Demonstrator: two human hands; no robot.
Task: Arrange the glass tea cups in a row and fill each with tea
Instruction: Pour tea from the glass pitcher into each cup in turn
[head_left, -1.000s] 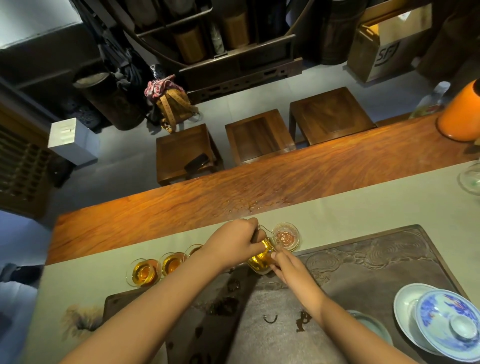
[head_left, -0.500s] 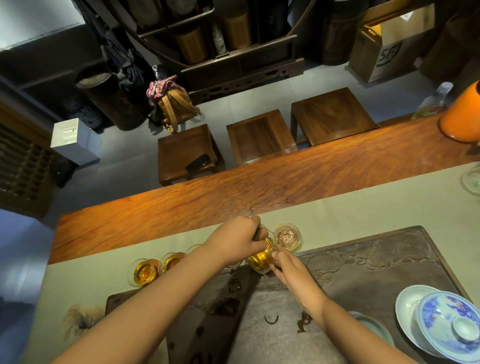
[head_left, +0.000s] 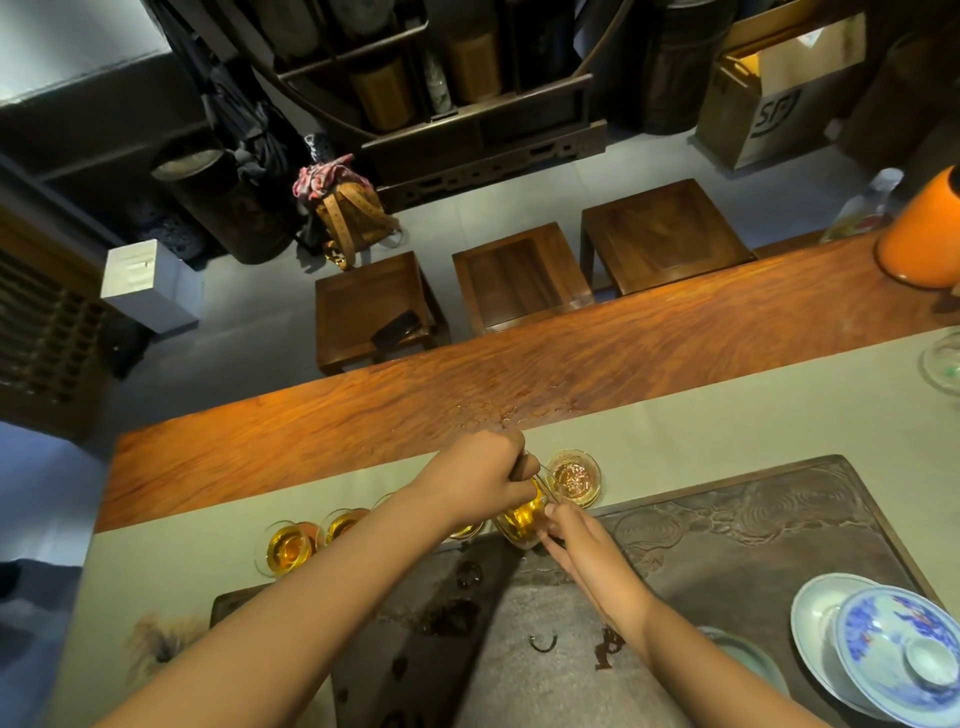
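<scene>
Your left hand (head_left: 475, 480) grips the clear glass pitcher of amber tea (head_left: 521, 517), tilted right over the small glass cup (head_left: 575, 476) ending the row, while your right hand's fingertips (head_left: 555, 512) steady its base.

A tea room: long wooden tea table (head_left: 519, 384), carved tea tray (head_left: 753, 525), three wooden stools (head_left: 524, 275) and a shelf of tea canisters (head_left: 384, 93).

Amber tea in clear glass cups (head_left: 291, 545), blue-and-white floral lidded bowl (head_left: 904, 649), reddish-brown grained table (head_left: 363, 415).
</scene>
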